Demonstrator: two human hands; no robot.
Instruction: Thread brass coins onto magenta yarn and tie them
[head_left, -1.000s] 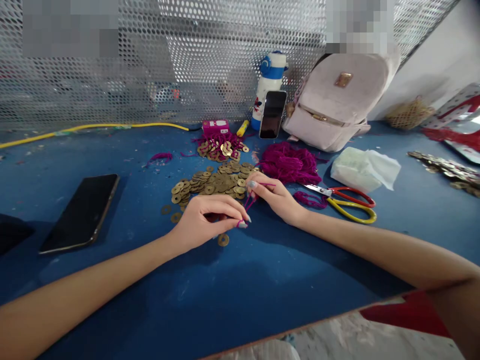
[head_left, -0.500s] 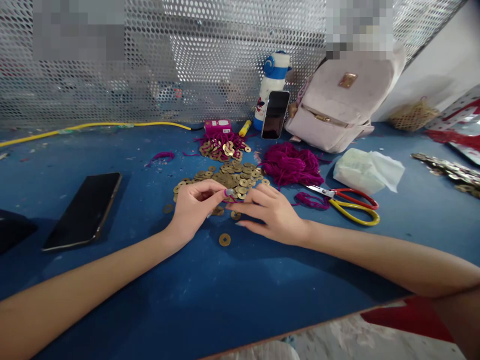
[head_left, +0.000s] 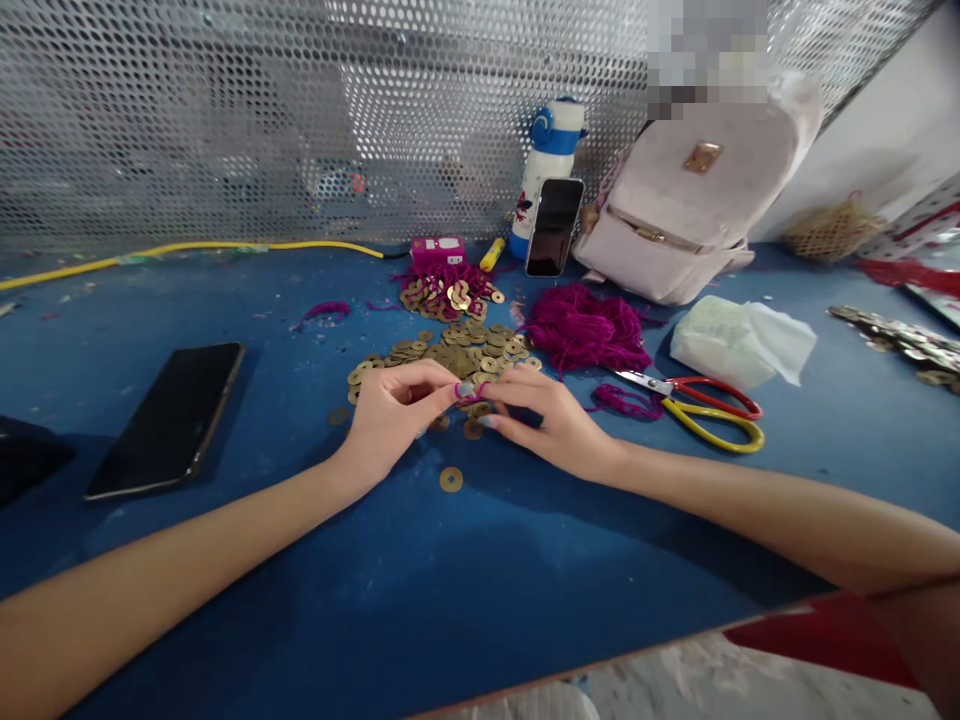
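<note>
Over the front of a pile of brass coins with holes (head_left: 469, 350), my two hands meet at a short loop of purple yarn (head_left: 484, 388). My left hand (head_left: 386, 410) pinches the yarn between thumb and index finger. Curled around the other side of the loop is my right hand (head_left: 562, 420), its index fingertip against the yarn and its thumb slightly lower. Whether a coin hangs on the yarn is hidden by the fingers. One loose coin (head_left: 451, 480) lies on the blue table (head_left: 360, 590) in front of the hands.
Behind the pile are coins tied with purple yarn (head_left: 450, 295). To the right lie a purple yarn bundle (head_left: 589, 330), scissors (head_left: 675, 390) and a tissue pack (head_left: 742, 340). A phone (head_left: 169, 420) lies left; another phone (head_left: 555, 228) leans on a bottle (head_left: 551, 150) beside a backpack (head_left: 675, 220).
My right hand's fingers have closed in toward the left fingertips, its thumb rising nearer the index finger. The yarn now forms a small loop at the right fingertip.
</note>
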